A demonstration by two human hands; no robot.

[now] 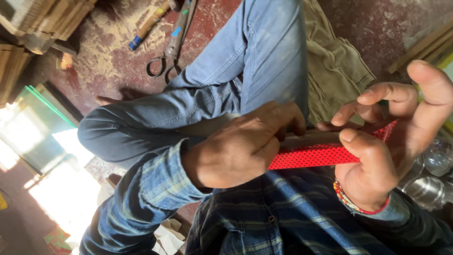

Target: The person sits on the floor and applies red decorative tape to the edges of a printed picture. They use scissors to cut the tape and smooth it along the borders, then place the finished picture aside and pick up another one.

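Closest in, the left hand (240,148) is clamping down with curled fingers on one end of a long red strip dotted with small black spots (316,156), apparently wrapped around a pale wooden stick (306,140) that is peeking out just above it. The right hand (391,137) is pinching the other end of the strip under its thumb, with the other fingers spread loose above it. The piece is lying across the person's lap, just above the blue plaid shirt (283,217), its long axis running left to right and tilting slightly up toward the right hand. Judging by the bare wood showing along the top edge, the covering looks partly on, with pressing down left to do. Beyond, blue denim jeans (255,71) are folded cross-legged; farther off, metal scissors (172,45) are lying on the dusty red floor (108,66).
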